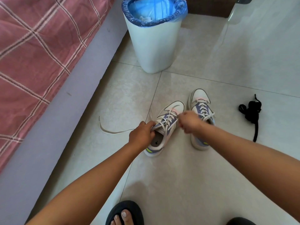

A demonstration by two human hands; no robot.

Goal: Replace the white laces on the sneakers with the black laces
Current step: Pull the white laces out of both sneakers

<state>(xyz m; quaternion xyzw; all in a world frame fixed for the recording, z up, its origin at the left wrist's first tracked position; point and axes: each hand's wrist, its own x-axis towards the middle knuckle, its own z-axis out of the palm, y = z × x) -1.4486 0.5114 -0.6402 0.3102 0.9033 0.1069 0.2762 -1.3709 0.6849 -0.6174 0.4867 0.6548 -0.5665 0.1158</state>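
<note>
Two white sneakers with purple and pink panels stand side by side on the tiled floor. My left hand (142,133) grips the collar edge of the left sneaker (176,107) at its opening. My right hand (189,121) pinches the white lace (168,118) near the middle eyelets of that shoe. One loose end of this lace (110,131) trails left across the floor. The right sneaker (199,98) is still fully laced in white, partly hidden behind my right wrist. A bundle of black laces (250,111) lies on the floor to the right.
A white bin with a blue liner (154,46) stands just beyond the shoes. A bed with a pink checked cover (32,54) and its grey side panel run along the left. My foot in a black slipper (125,213) is at the bottom edge.
</note>
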